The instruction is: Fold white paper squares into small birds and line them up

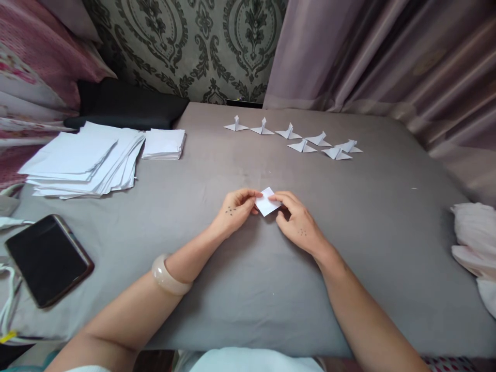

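Note:
A small white folded paper square [267, 205], turned like a diamond, is held just above the grey-covered table between my two hands. My left hand [237, 209] pinches its left corner between thumb and fingers. On the right side, my right hand [297, 219] grips the paper with its index finger lying on the upper face; the thumb is lower, and the fingers beneath are partly hidden. Beyond my hands stand several folded paper birds [290, 132], set out in a loose row toward the far right.
A large pile of white paper sheets [83, 163] lies at the left, beside a smaller stack of paper squares [164, 143]. Nearer on the left are a dark tablet [49, 261] and white cables [8, 297]. A pale crumpled cloth [475, 243] sits at the right edge.

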### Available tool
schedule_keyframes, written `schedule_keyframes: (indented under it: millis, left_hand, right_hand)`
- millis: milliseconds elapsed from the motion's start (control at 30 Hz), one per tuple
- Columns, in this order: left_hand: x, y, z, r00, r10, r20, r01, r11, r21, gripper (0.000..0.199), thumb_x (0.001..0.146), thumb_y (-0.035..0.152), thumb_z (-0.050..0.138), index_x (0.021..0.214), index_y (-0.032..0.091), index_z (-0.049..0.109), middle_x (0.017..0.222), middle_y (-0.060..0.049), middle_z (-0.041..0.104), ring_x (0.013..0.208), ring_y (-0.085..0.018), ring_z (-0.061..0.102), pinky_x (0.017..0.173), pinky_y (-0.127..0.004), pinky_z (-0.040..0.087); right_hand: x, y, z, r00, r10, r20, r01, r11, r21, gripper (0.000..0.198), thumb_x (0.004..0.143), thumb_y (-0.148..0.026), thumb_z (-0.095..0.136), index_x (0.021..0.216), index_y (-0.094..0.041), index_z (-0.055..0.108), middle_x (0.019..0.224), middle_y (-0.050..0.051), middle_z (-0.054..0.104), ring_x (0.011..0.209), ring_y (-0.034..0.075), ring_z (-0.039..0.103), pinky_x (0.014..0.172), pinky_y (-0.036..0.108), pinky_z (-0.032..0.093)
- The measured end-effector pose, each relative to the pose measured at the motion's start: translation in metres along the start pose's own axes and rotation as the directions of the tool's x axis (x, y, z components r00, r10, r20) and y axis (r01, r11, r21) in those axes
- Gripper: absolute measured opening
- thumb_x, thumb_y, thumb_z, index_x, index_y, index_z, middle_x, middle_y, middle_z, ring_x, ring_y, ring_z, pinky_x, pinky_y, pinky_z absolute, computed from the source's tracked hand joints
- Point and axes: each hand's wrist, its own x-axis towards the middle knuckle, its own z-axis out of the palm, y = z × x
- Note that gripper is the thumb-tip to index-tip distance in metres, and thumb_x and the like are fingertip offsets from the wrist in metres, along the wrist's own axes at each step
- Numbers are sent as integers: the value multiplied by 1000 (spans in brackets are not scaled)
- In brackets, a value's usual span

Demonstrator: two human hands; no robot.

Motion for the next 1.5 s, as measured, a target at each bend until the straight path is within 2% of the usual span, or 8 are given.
schedule_keyframes:
  millis: [100, 200, 333, 400, 467, 867, 1233, 1500]
  left_hand:
    - [0, -1, -1, 999, -6, 50, 3, 998, 66, 33, 75, 5, 46, 101, 11, 64, 72, -1, 63, 67, -10, 59, 69, -23, 48]
    - [-1, -9, -1, 989, 114, 97, -134, 962, 238, 41, 73, 3, 44, 109, 12, 61, 83, -4, 65, 70, -12, 58, 68, -25, 47]
    - [-4, -20, -5, 895, 418, 154, -406, 622, 670, 31, 76, 6, 49, 99, 17, 67, 117, -12, 58, 98, -22, 54, 86, -39, 45]
    - [-4, -22, -7, 857, 471, 209, -437, 447, 781, 25, 79, 10, 52, 96, 19, 69, 122, -12, 56, 105, -25, 49, 91, -44, 42]
    - [-5, -21, -8, 848, 469, 246, -445, 379, 812, 23, 82, 12, 53, 95, 19, 69, 114, -10, 59, 100, -24, 50, 90, -43, 43]
    - [-2, -15, -9, 940, 339, 35, -253, 625, 739, 19, 90, 31, 59, 85, 19, 73, 94, -7, 65, 91, -21, 53, 85, -36, 45]
    - [6, -17, -8, 949, 315, -15, -195, 624, 757, 18, 87, 32, 63, 79, 16, 68, 92, -8, 61, 91, -22, 52, 87, -38, 44]
    - [6, -13, -9, 943, 330, 37, -235, 587, 774, 18, 88, 31, 62, 83, 16, 70, 91, -8, 59, 86, -21, 51, 86, -38, 43]
  right_hand:
    - [0, 2, 2, 996, -72, -47, 66, 990, -128, 37, 80, -4, 46, 110, -21, 60, 112, 6, 63, 107, 19, 58, 92, 35, 45]
    - [0, 5, 5, 994, -94, -60, 77, 969, -236, 31, 84, -6, 46, 106, -21, 62, 107, 7, 65, 103, 21, 58, 92, 37, 46]
    - [-2, 6, 7, 997, -77, -24, 65, 942, -330, 20, 89, -15, 51, 101, -21, 67, 111, 8, 64, 103, 23, 58, 92, 40, 47]
    - [-3, 6, 6, 998, -62, -16, 53, 937, -346, 17, 89, -19, 53, 98, -21, 68, 113, 8, 63, 105, 24, 57, 91, 40, 48]
    - [-4, 5, 4, 999, -45, -16, 37, 937, -347, 16, 90, -22, 55, 96, -22, 69, 114, 8, 62, 107, 24, 57, 91, 40, 48]
    - [1, 6, 2, 988, 108, -111, -127, 974, -188, 16, 88, -30, 58, 86, -22, 71, 111, 8, 63, 105, 22, 59, 90, 38, 48]
    - [5, 5, 15, 972, 110, -206, -164, 950, -267, 16, 86, -28, 55, 73, -20, 61, 108, 13, 59, 102, 26, 58, 91, 44, 47]
    - [4, 11, 9, 976, 154, -155, -178, 973, -150, 8, 83, -27, 62, 81, -23, 67, 112, 8, 61, 105, 23, 57, 93, 42, 47]
